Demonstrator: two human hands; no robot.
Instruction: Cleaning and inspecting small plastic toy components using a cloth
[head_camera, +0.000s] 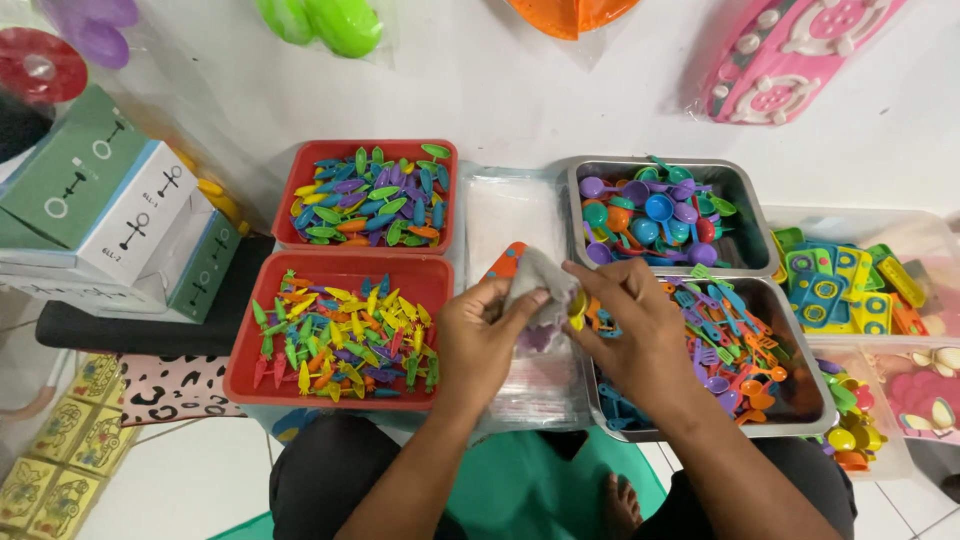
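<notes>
Glossy coloured plastic toy pieces (340, 345) fill smooth red plastic trays (245, 375) and shiny metal trays (745, 185) (dull-grey inside), while the hands (480, 335) pinch a clear, crinkled plastic bag (535, 275).

One head-worn camera looks steeply down, close over the trays (340, 150) (single view).

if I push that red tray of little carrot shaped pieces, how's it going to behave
The near red tray would probably slide easily: it looks like thin plastic. Its small carrot-shaped pieces lie loose, so they would likely shift and rattle.
</notes>
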